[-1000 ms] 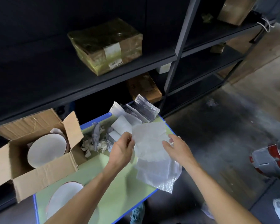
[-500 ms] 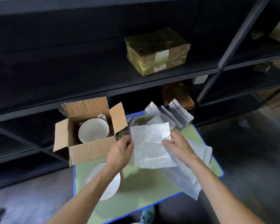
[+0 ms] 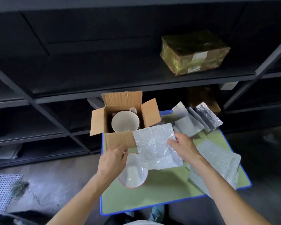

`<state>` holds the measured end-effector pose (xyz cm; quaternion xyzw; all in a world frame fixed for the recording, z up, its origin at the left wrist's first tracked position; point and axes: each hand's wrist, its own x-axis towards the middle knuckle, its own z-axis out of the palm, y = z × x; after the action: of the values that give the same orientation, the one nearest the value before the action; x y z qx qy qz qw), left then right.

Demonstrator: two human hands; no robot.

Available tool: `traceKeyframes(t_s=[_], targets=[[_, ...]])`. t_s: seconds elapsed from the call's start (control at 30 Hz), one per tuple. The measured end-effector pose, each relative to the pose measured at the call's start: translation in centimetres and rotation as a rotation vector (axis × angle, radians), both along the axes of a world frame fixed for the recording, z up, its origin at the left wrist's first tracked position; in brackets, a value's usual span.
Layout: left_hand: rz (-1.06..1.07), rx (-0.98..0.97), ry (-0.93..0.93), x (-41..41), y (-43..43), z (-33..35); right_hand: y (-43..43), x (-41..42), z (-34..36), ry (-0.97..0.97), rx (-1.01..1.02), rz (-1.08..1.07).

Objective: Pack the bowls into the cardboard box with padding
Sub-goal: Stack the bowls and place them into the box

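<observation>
An open cardboard box [image 3: 118, 140] stands at the far left of the green table [image 3: 154, 197]. A white bowl [image 3: 125, 121] sits inside it on its side, with paper behind it. A second white bowl [image 3: 134, 173] with a red rim lies on the table in front of the box. My right hand [image 3: 184, 147] pinches the right edge of a square bubble wrap sheet [image 3: 154, 143], which hangs over the second bowl's far side. My left hand [image 3: 113, 161] hovers over that bowl's left part, fingers loosely curled and holding nothing that I can see.
More bubble wrap [image 3: 217, 164] lies at the table's right, with foam sheets [image 3: 186, 126] and a silvery bubble pouch [image 3: 208, 118] behind it. Dark metal shelving [image 3: 136, 86] rises close behind the table and bears a taped parcel [image 3: 195, 51]. The floor lies around the table.
My left hand has let go of the bubble wrap sheet and dropped toward the bowl on the table. My right hand alone now holds the sheet. The view has swung left.
</observation>
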<state>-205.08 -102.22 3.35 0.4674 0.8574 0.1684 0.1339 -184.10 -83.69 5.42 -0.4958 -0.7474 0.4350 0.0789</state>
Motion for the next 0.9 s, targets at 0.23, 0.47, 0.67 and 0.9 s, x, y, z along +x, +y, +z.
traceKeyframes(t_s=[0.23,0.47,0.67,0.9], targets=[[-0.092,-0.263,0.078,-0.8,-0.9,-2.0,-1.9,-1.0,-0.6,-0.046,-0.008,0.0],[-0.155,-0.335,0.038,-1.3,-0.6,-3.2,-2.9,-0.8,-0.5,-0.084,0.021,-0.037],[-0.167,-0.29,-0.081,-1.4,-0.8,-3.0,-3.5,-0.1,-0.5,-0.058,0.012,-0.077],[-0.154,-0.198,-0.145,-1.7,-2.1,-0.9,-4.0,0.5,0.3,-0.044,0.017,-0.148]])
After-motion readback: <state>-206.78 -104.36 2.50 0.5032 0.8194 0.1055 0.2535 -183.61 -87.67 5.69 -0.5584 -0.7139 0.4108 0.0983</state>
